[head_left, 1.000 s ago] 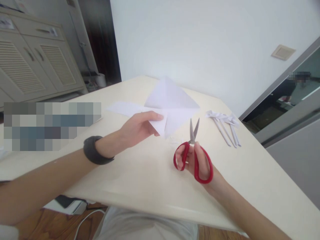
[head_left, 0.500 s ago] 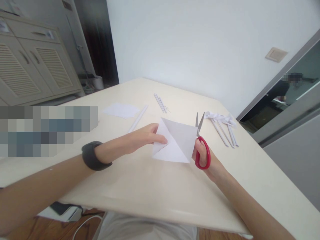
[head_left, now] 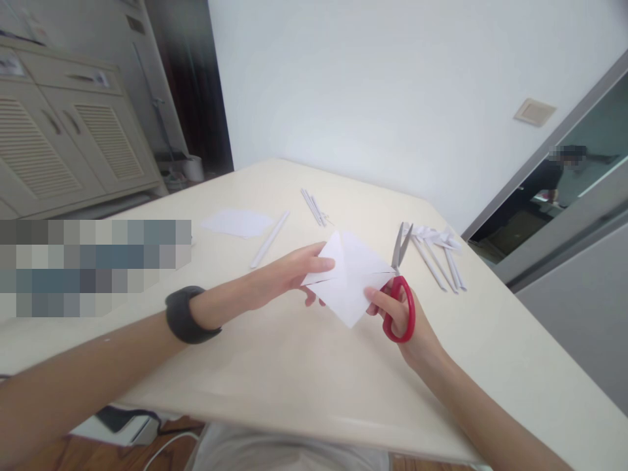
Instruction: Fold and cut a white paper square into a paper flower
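Paper (head_left: 350, 281), folded and white, held above the cream table (head_left: 294, 379) near its middle. Left hand (head_left: 289, 278) pinches the sheet's left corner between thumb and fingers. Right hand (head_left: 400, 320) grips red-handled scissors (head_left: 398, 288) (blades parted, tips pointing away) at the sheet's right edge. Rolled paper sticks (head_left: 436, 252) lie beyond the scissors; a flat sheet (head_left: 238, 222) rests far left.

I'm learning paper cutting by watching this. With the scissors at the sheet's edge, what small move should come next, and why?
Probably close the blades a little. The right hand holds the red scissors with blades open at the folded white paper, where a slit already shows. The left hand pinches the opposite edge, holding the paper above the table, so it seems steady enough.
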